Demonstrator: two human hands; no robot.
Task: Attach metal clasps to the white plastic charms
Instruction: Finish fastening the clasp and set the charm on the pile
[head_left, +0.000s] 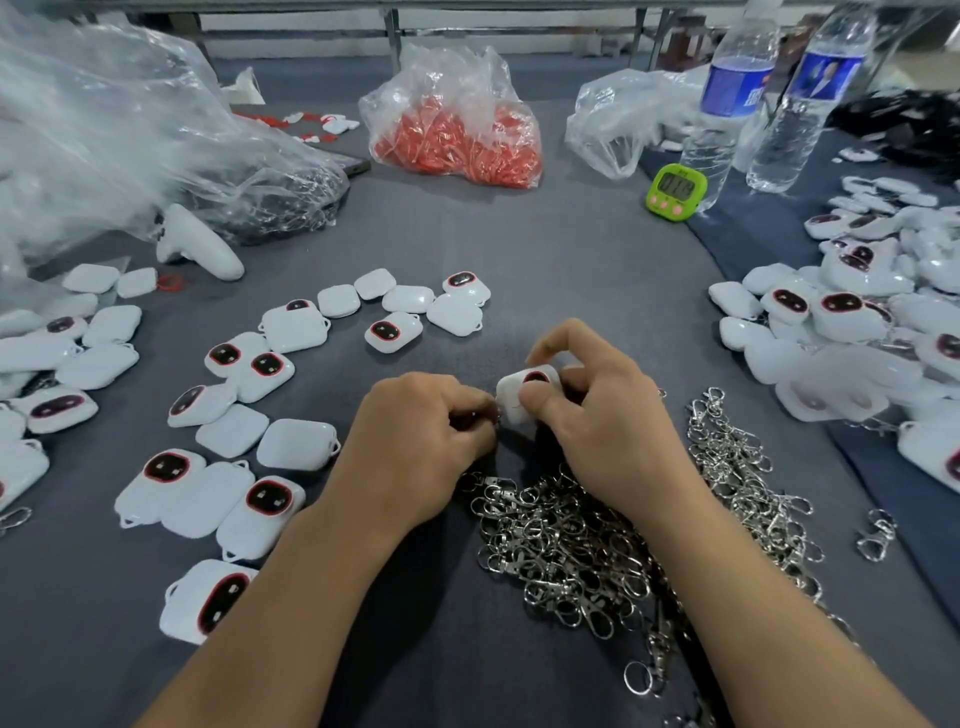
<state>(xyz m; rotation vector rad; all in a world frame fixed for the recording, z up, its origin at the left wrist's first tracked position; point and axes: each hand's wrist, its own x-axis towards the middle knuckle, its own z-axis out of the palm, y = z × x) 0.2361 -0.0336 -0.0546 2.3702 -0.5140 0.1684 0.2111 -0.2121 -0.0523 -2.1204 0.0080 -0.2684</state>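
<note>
At the far left a crumpled clear plastic bag (104, 130) lies on the grey desk (545, 249), with a white handheld controller (197, 244) at its edge. Loose white charms (234, 431), some face up showing a dark oval ringed in red, are scattered just right of it. Behind them sits a bag of orange-red pieces (457, 130).

The left hand (415, 441) has its grip curled tight, pinching what seems to be a metal clasp (497, 415), mostly hidden by the fingers, against the white charm (524, 395). The right hand (608, 431) holds that charm just above the desk, its grip clamped on it between thumb and fingers.

Beneath the right wrist spreads a pile of clasps (597, 545). Further right are a green timer (675, 189), two water bottles (727, 104) and a heap of charms (857, 322).
</note>
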